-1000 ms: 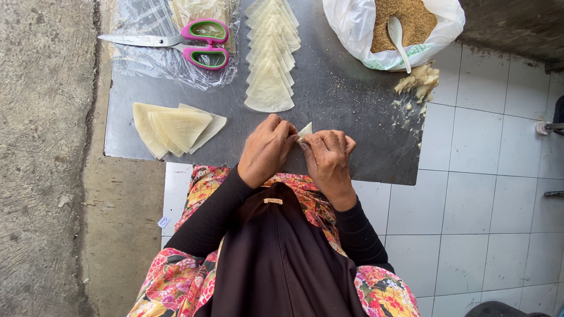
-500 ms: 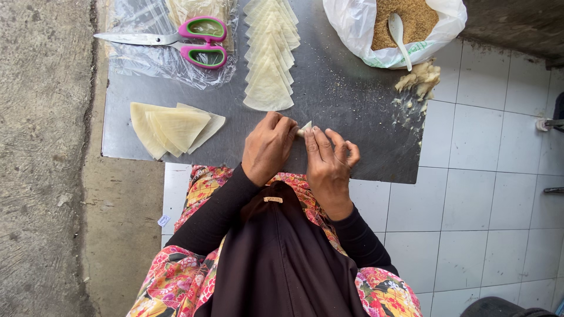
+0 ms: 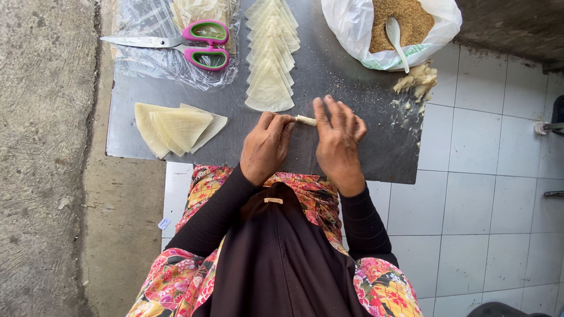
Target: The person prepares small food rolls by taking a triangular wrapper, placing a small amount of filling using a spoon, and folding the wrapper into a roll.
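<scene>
A dark board (image 3: 352, 158) bears wrapper stacks (image 3: 270, 58), scissors (image 3: 188, 44), filling bag (image 3: 388, 29) and crumbs (image 3: 417, 79).

Left hand (image 3: 267, 147), right hand (image 3: 336, 138) pinch small pastry roll (image 3: 305, 120) on dark worktop (image 3: 329, 76); stacked wrappers (image 3: 269, 56), scissors (image 3: 182, 42) beyond.

Scissors (image 3: 188, 44) lie left of the wrapper row (image 3: 270, 56), bag (image 3: 364, 35) right.
</scene>
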